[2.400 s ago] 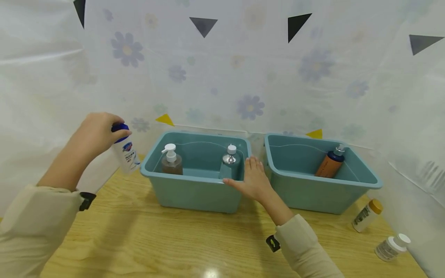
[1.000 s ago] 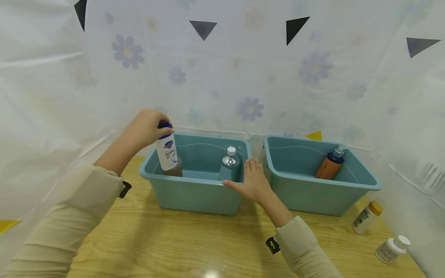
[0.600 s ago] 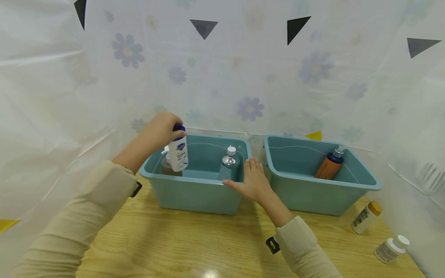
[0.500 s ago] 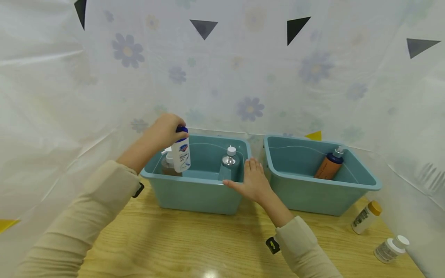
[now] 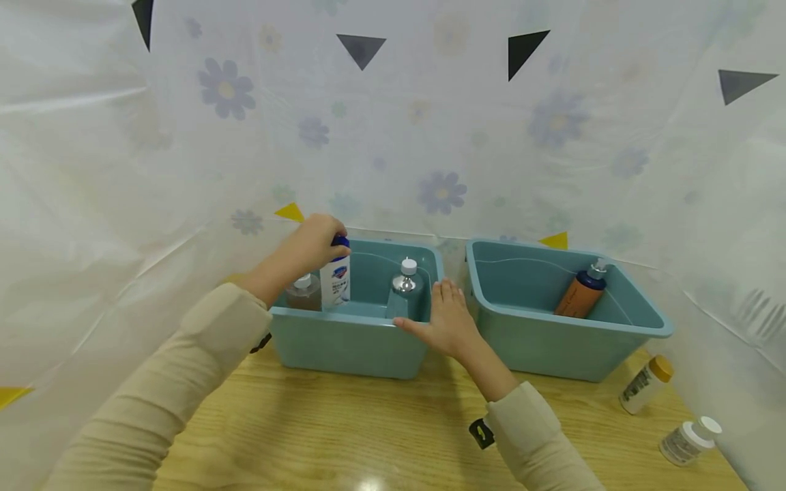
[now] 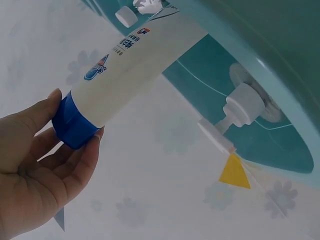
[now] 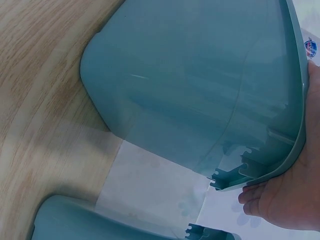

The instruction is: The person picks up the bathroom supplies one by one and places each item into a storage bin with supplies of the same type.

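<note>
My left hand (image 5: 312,243) grips a white bottle (image 5: 336,281) by its blue cap, with the thumb and fingers round the cap in the left wrist view. The bottle hangs upright, its lower part inside the left teal bin (image 5: 350,344). Just left of it in that bin stands a pump bottle (image 5: 303,293) of brownish liquid, its white pump (image 6: 242,107) clear in the left wrist view. A clear bottle (image 5: 405,290) with a white cap is at the bin's right end. My right hand (image 5: 451,319) rests on the bin's right front rim, fingers extended.
Close on the right is a second teal bin (image 5: 552,344) with an orange pump bottle (image 5: 580,293) leaning inside. A yellow-capped bottle (image 5: 645,386) and a small white bottle (image 5: 689,442) are on the wooden table (image 5: 368,436) at the right. A flowered sheet (image 5: 381,136) hangs behind.
My left hand has carried the white bottle from left of the left bin to the right, past the pump bottle, and lowered it inside. My right hand has stayed on the rim.
</note>
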`<action>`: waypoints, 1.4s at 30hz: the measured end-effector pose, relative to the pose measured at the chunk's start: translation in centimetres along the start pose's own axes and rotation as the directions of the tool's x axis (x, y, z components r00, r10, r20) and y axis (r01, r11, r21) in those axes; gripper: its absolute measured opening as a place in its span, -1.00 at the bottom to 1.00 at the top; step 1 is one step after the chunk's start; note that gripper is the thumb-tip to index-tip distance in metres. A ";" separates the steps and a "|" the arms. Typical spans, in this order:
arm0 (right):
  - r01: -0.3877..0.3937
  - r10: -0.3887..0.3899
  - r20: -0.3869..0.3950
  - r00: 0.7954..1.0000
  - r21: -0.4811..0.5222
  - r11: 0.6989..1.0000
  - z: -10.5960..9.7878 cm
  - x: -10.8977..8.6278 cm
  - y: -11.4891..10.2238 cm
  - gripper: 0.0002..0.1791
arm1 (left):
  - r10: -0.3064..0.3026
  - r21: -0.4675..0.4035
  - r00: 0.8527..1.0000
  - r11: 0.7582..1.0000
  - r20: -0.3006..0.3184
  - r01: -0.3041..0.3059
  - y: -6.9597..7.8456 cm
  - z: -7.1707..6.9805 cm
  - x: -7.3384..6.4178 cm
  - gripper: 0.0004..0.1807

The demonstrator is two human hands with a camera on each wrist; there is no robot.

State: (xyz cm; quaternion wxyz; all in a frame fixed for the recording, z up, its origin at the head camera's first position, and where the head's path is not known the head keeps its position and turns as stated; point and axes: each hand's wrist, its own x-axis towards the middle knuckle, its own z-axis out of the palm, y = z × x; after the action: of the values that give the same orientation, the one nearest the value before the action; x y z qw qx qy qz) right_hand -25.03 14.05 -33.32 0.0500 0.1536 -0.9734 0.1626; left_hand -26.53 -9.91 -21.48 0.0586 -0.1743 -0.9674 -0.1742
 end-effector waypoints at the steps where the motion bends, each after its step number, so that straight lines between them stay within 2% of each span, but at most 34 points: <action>1: -0.003 0.003 0.002 1.000 0.003 1.000 0.0 0.0 0.0 0.15 | 0.007 0.007 1.000 1.000 0.003 -0.007 0.0 0.2 0.1 -0.59; 8: -0.016 0.016 0.014 1.000 0.013 1.000 0.2 0.1 0.2 0.18 | 0.027 0.023 0.999 0.999 0.018 -0.027 0.3 1.3 0.4 -0.62; 15: -0.018 0.018 0.009 1.000 0.009 1.000 0.2 0.0 0.2 0.17 | 0.029 0.016 0.998 0.999 0.063 -0.030 0.4 1.8 0.9 -0.65; 16: -0.018 0.018 0.009 1.000 0.010 1.000 0.2 0.0 0.2 0.17 | 0.040 0.021 0.998 0.999 0.052 -0.041 0.4 1.8 0.9 -0.67; 22: -0.018 0.018 0.006 1.000 0.009 1.000 0.3 -0.1 0.2 0.16 | 0.074 0.050 0.994 0.996 0.076 -0.078 0.1 2.4 1.3 -0.69; 23: -0.019 0.019 0.007 1.000 0.007 1.000 0.3 0.0 0.2 0.16 | 0.072 0.056 0.993 0.995 0.096 -0.077 0.0 2.4 1.4 -0.68; 28: -0.025 0.025 0.015 1.000 0.008 1.000 0.3 0.0 0.1 0.17 | 0.093 0.087 0.988 0.991 0.122 -0.104 -0.3 2.8 1.8 -0.73; 37: -0.023 0.023 0.012 1.000 0.001 1.000 0.3 0.0 0.1 0.17 | 0.096 0.084 0.987 0.991 0.131 -0.107 -0.7 3.3 1.9 -0.73; 42: -0.020 0.020 0.013 1.000 0.005 1.000 0.2 -0.1 -0.1 0.16 | 0.066 0.075 0.987 0.994 0.150 -0.077 -1.0 3.6 2.0 -0.71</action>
State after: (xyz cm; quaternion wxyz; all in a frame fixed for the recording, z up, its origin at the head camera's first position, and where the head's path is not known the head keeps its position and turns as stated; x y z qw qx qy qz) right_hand -24.89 13.95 -33.50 0.0416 0.1450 -0.9748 0.1643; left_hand -28.92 -8.83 -24.83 0.0002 -0.2187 -0.9685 -0.1193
